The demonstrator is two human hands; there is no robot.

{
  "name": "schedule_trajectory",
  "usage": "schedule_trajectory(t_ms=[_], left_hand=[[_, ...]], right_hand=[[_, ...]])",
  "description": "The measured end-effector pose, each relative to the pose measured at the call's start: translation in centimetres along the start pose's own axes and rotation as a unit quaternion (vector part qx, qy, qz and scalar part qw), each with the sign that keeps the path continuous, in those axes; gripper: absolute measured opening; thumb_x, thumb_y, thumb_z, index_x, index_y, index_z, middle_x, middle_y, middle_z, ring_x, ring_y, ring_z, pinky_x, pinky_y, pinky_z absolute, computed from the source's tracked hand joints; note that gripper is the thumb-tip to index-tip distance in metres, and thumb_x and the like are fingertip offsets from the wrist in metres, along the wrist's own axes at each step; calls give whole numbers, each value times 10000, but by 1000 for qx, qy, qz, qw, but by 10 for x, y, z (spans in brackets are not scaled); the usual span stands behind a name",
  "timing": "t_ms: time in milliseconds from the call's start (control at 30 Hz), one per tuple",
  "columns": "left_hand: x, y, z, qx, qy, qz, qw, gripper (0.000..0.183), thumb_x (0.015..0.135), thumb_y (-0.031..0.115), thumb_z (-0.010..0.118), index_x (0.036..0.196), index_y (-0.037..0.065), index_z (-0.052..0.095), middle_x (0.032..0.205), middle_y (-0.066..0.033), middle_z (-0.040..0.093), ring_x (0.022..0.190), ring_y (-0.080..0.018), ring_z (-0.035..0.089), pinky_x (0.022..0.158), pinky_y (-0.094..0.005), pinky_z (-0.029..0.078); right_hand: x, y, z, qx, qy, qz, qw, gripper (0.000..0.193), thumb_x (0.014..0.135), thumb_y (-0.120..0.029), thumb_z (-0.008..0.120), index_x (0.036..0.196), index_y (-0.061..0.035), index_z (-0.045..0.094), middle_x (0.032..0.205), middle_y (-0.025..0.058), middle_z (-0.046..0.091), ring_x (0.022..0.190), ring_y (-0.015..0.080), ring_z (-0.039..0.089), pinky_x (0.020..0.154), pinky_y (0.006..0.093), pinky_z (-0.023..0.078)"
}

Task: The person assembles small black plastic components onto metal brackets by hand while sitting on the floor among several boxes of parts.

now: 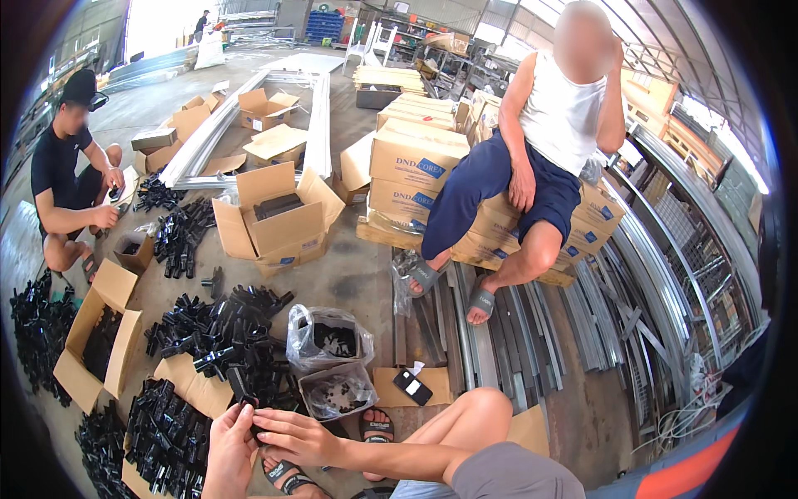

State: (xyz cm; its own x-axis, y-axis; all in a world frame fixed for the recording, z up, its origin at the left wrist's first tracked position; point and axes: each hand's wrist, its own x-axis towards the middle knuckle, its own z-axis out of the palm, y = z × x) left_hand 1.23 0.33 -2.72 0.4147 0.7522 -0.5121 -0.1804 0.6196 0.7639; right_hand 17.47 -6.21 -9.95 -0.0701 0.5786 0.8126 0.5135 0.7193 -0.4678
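My left hand (226,449) and my right hand (298,436) meet low in the picture, both closed around a small black part (239,384). Its upper end sticks up above my left fingers; the rest is hidden by my hands. Just beyond lies a large heap of similar black parts (224,328). Left of my hands, more black parts (166,441) are piled on flattened cardboard (194,384). To the right of the heap stand two plastic-lined boxes: the farther box (332,337) holds small black pieces, and the nearer box (339,389) holds small pieces too.
An open carton (98,333) stands at left, another carton (278,212) farther ahead. A phone (412,386) lies on cardboard by my knee. One co-worker (71,170) squats at left handling a part; another person (532,125) sits on stacked cartons (416,158). Metal profiles (499,333) cover the right floor.
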Motion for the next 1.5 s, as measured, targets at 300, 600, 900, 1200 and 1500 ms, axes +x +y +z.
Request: schedule_trajectory(t_ms=[300, 600, 900, 1200, 1500], left_hand=[[-4, 20, 18, 33, -177, -28, 983, 365, 1035, 172, 646, 1316, -53, 583, 1122, -139, 723, 991, -220, 733, 867, -398, 634], [5, -1, 7, 260, -136, 30, 956, 436, 918, -34, 706, 1320, -84, 545, 1089, -85, 707, 988, -115, 674, 843, -280, 568], [14, -9, 7, 408, -61, 152, 898, 390, 790, 141, 837, 1106, -36, 694, 889, -202, 741, 786, -308, 727, 704, -404, 532], [1, 13, -2, 543, 15, 190, 818, 337, 810, 66, 796, 1098, -35, 654, 901, -240, 723, 868, -421, 702, 746, -464, 552], [9, -2, -7, 653, 35, 166, 738, 373, 791, 46, 799, 1126, -7, 645, 881, -203, 720, 845, -394, 712, 716, -464, 544]], right_hand=[[31, 15, -27, 368, 114, 452, 804, 551, 1044, -270, 667, 1477, 18, 484, 1421, 140, 596, 1259, 210, 604, 1088, 347, 470], [32, 35, -50, 408, -52, 517, 751, 414, 976, -160, 767, 1330, -1, 624, 1170, 20, 721, 1048, 88, 667, 899, 255, 534], [22, 41, -44, 408, 46, 510, 756, 414, 963, -212, 772, 1290, 4, 640, 1194, 118, 736, 1073, 179, 700, 972, 318, 547], [-51, 277, -104, 29, 85, 631, 771, 332, 1032, -296, 662, 1220, -24, 694, 1038, 97, 760, 939, 168, 733, 786, 311, 580], [-126, 358, -63, -297, -211, 545, 755, 212, 892, -224, 712, 1038, -100, 803, 1044, 195, 767, 1036, 381, 729, 940, 466, 560]])
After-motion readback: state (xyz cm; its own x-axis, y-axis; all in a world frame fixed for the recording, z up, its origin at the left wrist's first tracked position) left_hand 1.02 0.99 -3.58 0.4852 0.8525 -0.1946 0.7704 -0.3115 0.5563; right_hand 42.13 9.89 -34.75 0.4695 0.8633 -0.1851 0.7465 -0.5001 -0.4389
